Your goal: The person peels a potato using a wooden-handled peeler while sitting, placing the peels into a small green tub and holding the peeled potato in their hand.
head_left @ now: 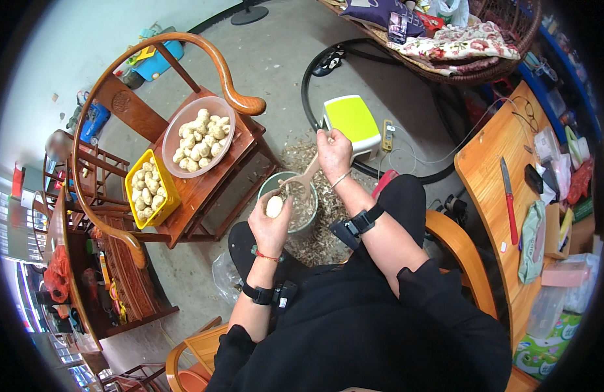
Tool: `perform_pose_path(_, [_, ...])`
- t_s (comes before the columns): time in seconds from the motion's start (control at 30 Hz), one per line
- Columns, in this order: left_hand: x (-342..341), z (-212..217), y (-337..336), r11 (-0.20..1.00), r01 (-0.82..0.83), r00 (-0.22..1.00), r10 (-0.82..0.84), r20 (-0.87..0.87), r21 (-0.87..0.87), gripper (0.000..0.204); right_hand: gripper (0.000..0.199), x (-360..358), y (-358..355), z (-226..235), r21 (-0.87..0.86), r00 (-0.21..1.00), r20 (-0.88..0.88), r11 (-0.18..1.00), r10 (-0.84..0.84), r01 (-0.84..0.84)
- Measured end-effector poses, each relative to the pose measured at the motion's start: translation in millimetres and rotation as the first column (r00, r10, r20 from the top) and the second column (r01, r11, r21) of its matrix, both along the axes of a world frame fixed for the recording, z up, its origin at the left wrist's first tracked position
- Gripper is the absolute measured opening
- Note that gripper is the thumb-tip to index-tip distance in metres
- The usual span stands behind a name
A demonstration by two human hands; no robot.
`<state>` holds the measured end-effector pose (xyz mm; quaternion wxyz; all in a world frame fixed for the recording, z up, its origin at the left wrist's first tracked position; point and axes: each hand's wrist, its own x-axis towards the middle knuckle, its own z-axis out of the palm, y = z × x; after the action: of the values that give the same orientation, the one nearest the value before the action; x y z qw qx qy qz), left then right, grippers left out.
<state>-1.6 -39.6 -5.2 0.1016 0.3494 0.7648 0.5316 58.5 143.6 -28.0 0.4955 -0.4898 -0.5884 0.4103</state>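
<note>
The person's left hand (pixel 270 225) is closing its fingers round a pale, peeled, rounded root piece (pixel 274 206), holding it just over the near rim of a green round bucket (pixel 270 185) half full of brownish peelings; the right hand (pixel 333 153) is gripping the far end of a long pale wooden-handled scraper (pixel 304 180) — its other end is reaching down to the root piece; peelings are lying scattered on the grey floor around the bucket; to the left, on a dark wooden round-backed chair (pixel 204 186), a clear plastic bowl (pixel 197 136) and a yellow rectangular basket (pixel 152 189) are both holding more pale pieces — well apart from the hands.
</note>
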Motion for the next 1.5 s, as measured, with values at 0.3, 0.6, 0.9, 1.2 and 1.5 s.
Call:
perform_pose_path(0.3, [0,2,-1,0.997,0.061,0.998,-0.062,0.006,0.041,0.021,0.027,-7,-3,-22,-0.200,0.973,-0.221,0.974,0.063,-0.109])
perform_pose_path(0.6, [-3,6,-4,0.989,0.130,0.989,-0.134,0.068,0.065,0.016,0.021,-4,-5,-23,-0.306,0.922,-0.374,0.925,0.102,-0.227])
perform_pose_path(0.9, [-6,2,-3,0.994,0.082,0.988,-0.091,0.121,0.078,0.017,0.021,-7,-6,-24,-0.289,0.944,-0.316,0.937,0.098,-0.195])
perform_pose_path(1.2, [-14,-6,-7,0.996,0.090,0.996,-0.090,0.028,0.030,0.015,0.021,-14,-12,-37,-0.261,0.979,-0.176,0.954,0.106,-0.150])
perform_pose_path(1.5, [-14,1,-7,0.977,0.208,0.972,-0.212,0.103,0.049,0.013,0.021,-12,-15,-34,-0.389,0.914,-0.398,0.888,0.079,-0.246])
